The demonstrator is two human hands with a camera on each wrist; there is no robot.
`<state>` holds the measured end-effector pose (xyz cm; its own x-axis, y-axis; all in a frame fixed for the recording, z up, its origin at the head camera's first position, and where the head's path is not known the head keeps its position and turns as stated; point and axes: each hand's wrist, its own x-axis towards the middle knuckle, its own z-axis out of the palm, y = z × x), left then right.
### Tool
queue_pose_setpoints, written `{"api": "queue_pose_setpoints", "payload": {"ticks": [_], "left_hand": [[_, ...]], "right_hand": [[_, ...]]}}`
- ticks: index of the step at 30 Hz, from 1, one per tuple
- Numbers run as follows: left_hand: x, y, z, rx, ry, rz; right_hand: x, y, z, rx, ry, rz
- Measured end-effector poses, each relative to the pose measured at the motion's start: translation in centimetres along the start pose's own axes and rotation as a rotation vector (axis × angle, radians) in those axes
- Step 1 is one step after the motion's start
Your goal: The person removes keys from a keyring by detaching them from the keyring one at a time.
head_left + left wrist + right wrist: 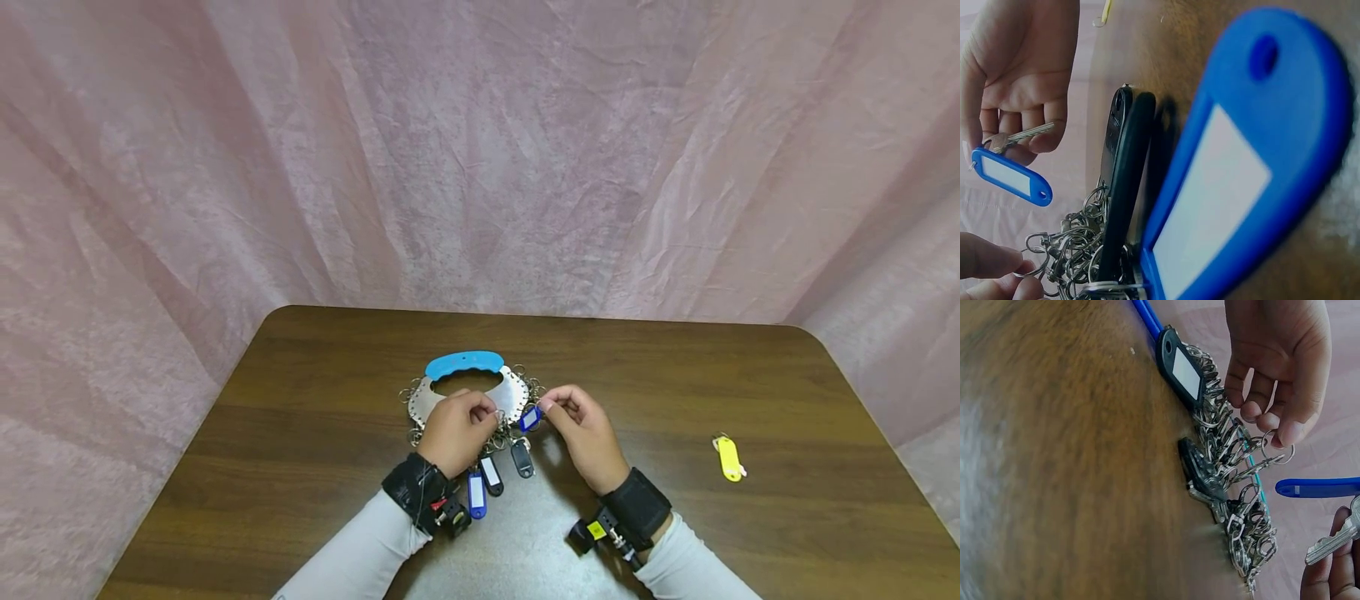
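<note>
A metal key holder plate (512, 395) with a blue handle (465, 362) lies on the table, metal rings (1254, 459) and clasps hanging round its edge. My left hand (457, 431) is over the plate's front edge, pinching one ring between thumb and fingertips. Just right of the plate, my right hand (588, 437) pinches a blue key tag (530, 418) by its ring end, with a silver key (1335, 540) beside it. Another blue tag (477, 495), a black tag with a white label (491, 475) and a dark tag (522, 459) hang from the plate's front.
A yellow key tag (728, 459) lies apart on the right side of the brown wooden table (322, 400). Behind the table's far edge hangs a pink curtain (480, 167). A camera is strapped to each wrist.
</note>
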<state>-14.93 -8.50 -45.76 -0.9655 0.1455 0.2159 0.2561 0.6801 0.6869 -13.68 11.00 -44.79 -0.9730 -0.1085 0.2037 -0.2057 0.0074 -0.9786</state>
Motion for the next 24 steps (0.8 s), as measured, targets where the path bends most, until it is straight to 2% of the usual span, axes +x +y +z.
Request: {"api": "queue_pose_setpoints", "payload": {"ticks": [12, 19, 24], "left_hand": [[-0.1, -0.1, 0.0, 0.002, -0.007, 0.029], [0.1, -0.3, 0.1, 0.015, -0.001, 0.034], [0.1, -0.3, 0.1, 0.019, -0.01, 0.031]], "right_hand": [[-0.4, -1.4, -0.5, -0.028, -0.003, -0.033], [-0.6, -1.8, -1.9, -0.046, 0.002, -0.071], [-1.0, -1.9, -3.0, -0.056, -0.006, -0.067]]}}
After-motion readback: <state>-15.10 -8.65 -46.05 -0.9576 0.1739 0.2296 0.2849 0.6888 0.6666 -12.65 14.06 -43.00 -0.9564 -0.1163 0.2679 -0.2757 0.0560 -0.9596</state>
